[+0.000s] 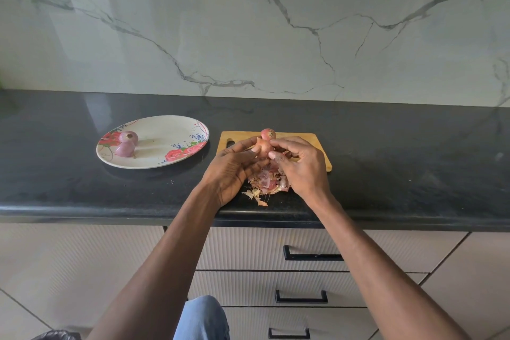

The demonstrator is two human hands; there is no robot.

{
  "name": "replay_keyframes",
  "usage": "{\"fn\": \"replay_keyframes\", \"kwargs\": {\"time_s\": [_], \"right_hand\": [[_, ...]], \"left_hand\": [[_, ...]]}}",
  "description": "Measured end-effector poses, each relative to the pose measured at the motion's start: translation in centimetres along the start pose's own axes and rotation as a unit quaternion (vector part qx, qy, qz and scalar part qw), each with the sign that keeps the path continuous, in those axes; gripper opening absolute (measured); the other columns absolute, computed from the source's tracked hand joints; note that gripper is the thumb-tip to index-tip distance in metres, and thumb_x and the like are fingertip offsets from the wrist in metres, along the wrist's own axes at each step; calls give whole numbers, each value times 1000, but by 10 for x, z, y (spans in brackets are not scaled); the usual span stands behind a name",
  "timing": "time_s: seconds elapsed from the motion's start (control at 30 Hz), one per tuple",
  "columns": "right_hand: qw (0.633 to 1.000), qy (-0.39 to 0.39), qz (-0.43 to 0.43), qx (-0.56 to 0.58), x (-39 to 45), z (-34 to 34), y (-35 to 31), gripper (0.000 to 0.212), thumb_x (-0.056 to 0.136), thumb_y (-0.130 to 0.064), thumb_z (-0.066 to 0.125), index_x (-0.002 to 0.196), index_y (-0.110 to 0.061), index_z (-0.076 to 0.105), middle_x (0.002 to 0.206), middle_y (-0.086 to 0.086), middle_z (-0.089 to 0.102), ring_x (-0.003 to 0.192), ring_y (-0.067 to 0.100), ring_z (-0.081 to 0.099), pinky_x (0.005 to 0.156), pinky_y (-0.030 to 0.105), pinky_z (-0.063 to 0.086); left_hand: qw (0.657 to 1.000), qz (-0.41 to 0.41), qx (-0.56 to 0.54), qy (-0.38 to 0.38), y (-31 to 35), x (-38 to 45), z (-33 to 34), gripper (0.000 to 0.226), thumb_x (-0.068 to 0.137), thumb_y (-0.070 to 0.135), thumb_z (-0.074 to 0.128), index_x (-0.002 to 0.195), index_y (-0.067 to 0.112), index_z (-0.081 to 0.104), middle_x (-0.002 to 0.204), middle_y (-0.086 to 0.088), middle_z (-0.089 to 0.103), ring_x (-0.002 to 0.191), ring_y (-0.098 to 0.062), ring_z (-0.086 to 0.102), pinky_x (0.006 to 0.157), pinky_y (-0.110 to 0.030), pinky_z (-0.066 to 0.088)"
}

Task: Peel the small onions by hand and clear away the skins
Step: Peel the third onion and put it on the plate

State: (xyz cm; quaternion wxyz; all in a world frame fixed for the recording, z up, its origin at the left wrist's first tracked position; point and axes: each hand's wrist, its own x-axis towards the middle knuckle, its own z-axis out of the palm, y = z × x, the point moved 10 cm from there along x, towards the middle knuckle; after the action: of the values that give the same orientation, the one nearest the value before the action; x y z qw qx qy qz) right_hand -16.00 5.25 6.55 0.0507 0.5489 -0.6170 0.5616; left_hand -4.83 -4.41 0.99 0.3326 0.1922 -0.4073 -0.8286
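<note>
Between the two hands, a small pinkish-brown unpeeled onion [265,145] is pinched by the left hand [233,171] and the right hand [299,165] above a pale wooden cutting board [309,141], which both hands largely hide. Under the hands, a heap of papery pink-and-tan onion skins [266,183] lies half covered on the black stone tabletop [400,168]. Beyond the fingertips sits a second round reddish onion [268,134]. Left of the left hand, two peeled purple onions [126,143] rest on an oval white plate with red flowers [165,152].

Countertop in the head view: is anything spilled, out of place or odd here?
Only small mess: the onion skins are heaped on the countertop in front of the cutting board, with a few scraps strewn toward the counter's front edge. Nothing looks damaged.
</note>
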Motion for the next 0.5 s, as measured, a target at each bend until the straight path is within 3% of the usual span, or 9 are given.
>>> {"fn": "replay_keyframes", "kwargs": {"time_s": [0.17,0.33,0.4,0.5], "right_hand": [[992,-12,66,105,0,-1,9,37,81,-13,83,111,-31,72,109,-16,72,103,-2,68,90,19,54],[985,-49,117,119,1,7,24,43,76,-14,87,118,-15,75,116,0,75,109,10,69,96,37,57],[983,-32,122,130,0,5,25,45,74,-6,86,116,-13,74,113,1,75,105,11,71,93,35,58],[988,1,97,118,-1,-1,19,45,74,1,85,114,-13,73,112,0,75,99,5,71,86,23,58]], "left_hand": [[1000,-14,9,-16,-3,-1,5,17,100,-5,49,111,-5,61,97,-22,72,80,-25,74,75,-33,63],[999,4,24,-21,0,-3,7,11,100,-3,51,108,-1,58,97,-20,73,85,-25,74,73,-31,62],[999,15,35,-15,0,-2,6,14,97,-2,55,109,-1,62,102,-22,73,89,-29,73,78,-34,63],[997,44,54,10,4,-1,1,19,90,-4,62,108,-1,67,104,-21,74,90,-31,73,86,-39,61]]}}
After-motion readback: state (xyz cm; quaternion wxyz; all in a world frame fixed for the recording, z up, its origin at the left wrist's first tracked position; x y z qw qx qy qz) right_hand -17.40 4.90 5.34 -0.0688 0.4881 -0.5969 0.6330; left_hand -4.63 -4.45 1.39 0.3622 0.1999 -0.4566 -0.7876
